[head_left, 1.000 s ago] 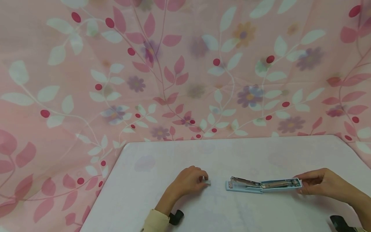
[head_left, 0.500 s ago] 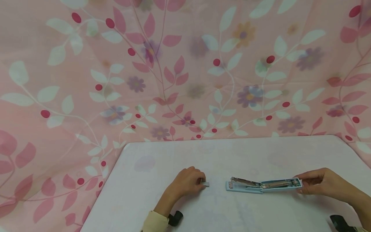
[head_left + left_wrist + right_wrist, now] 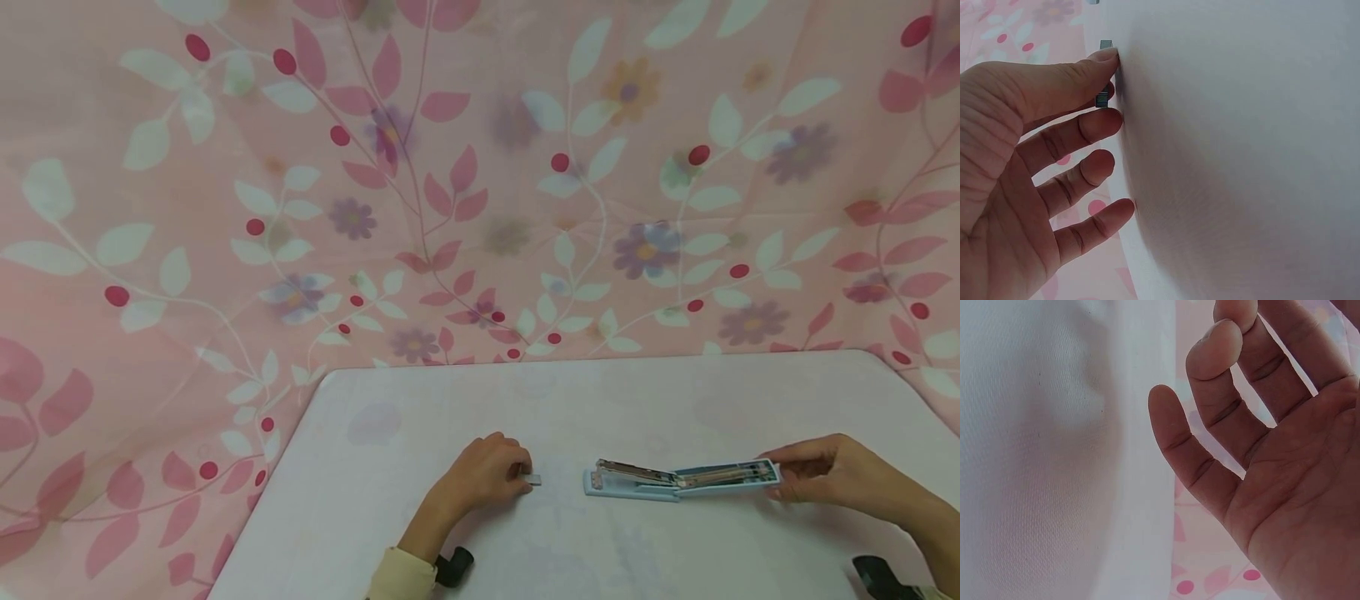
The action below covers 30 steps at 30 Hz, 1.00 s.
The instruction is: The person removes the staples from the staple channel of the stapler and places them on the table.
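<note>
A light blue stapler (image 3: pixel 686 482) lies opened out on the white table, its metal magazine exposed and tilted up at the left end. My right hand (image 3: pixel 836 473) grips the stapler's right end between thumb and fingers. In the right wrist view, the palm and several fingers (image 3: pixel 1216 353) show, but the stapler is out of sight. Left of the stapler, my left hand (image 3: pixel 486 472) pinches a short grey strip of staples (image 3: pixel 533 479) just over the table. The left wrist view shows the ridged staple strip (image 3: pixel 1106 44) between thumb and index finger, partly covered; the other fingers are spread.
A white-covered table (image 3: pixel 555 408) stretches under both hands. Behind it hangs a pink floral cloth (image 3: pixel 465 183). Dark wrist cameras sit at the left wrist (image 3: pixel 455 567) and the right wrist (image 3: pixel 883 577). A bare gap separates the staple strip from the stapler.
My left hand has shifted slightly left with the staple strip, away from the stapler. My right hand and the stapler stay practically where they were.
</note>
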### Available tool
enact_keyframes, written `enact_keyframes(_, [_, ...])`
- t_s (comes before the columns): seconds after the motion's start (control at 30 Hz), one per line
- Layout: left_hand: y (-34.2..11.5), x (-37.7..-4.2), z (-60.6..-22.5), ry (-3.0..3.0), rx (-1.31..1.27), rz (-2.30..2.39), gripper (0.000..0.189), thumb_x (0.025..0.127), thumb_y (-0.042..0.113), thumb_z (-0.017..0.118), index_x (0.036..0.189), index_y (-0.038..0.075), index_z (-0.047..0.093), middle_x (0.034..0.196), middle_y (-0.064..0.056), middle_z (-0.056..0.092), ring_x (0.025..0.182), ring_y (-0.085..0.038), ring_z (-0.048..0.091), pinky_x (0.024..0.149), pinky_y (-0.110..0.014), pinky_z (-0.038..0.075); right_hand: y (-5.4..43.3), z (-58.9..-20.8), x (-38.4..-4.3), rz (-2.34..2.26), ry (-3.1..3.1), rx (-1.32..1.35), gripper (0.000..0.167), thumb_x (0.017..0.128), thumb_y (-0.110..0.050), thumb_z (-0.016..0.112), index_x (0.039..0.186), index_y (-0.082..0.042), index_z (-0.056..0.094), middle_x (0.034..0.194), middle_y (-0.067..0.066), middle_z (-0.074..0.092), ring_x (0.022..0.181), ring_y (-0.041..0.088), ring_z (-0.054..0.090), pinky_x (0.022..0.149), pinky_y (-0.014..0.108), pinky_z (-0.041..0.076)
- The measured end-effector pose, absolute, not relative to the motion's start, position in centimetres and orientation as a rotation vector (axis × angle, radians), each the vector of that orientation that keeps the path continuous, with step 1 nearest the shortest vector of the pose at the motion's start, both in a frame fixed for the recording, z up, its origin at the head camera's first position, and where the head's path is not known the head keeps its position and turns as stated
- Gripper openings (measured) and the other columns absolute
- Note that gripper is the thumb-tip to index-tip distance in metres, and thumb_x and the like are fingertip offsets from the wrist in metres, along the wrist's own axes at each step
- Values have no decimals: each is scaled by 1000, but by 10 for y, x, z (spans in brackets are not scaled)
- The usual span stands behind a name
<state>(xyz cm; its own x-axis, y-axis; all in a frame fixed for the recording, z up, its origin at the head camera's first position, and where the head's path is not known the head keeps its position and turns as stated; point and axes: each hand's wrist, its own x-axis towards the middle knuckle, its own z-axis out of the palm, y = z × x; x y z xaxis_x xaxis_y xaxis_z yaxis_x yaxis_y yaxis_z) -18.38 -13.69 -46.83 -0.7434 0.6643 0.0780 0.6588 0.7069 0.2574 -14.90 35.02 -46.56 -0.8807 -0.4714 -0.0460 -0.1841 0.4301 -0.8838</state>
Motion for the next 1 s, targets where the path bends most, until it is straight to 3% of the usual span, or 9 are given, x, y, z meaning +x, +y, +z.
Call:
enact_keyframes(0.43, [-138,-182,-468,2882,1126,418,11,81,25,82,88,22,73,72,13,54,71,-4,44,61,-20,35,348,-466,-149,-1373,2437,-596,32,92,0,65,117,18,60,91,-1,72,71,14,65,60,27,50])
enact_keyframes(0.7, [-139,-182,-470,2882,1126,422,11,82,24,81,90,23,73,74,15,53,71,-3,43,62,-20,35,346,-465,-149,-1341,2476,-555,35,87,-3,72,115,16,62,86,-5,67,66,12,59,55,26,45])
enact_keyframes(1.0, [-143,-180,-468,2923,1082,420,17,83,35,79,93,23,73,76,16,54,74,-4,47,62,-21,38,349,-463,-148,-1272,2499,-539,31,90,-7,71,116,9,66,83,-4,65,67,13,58,58,26,46])
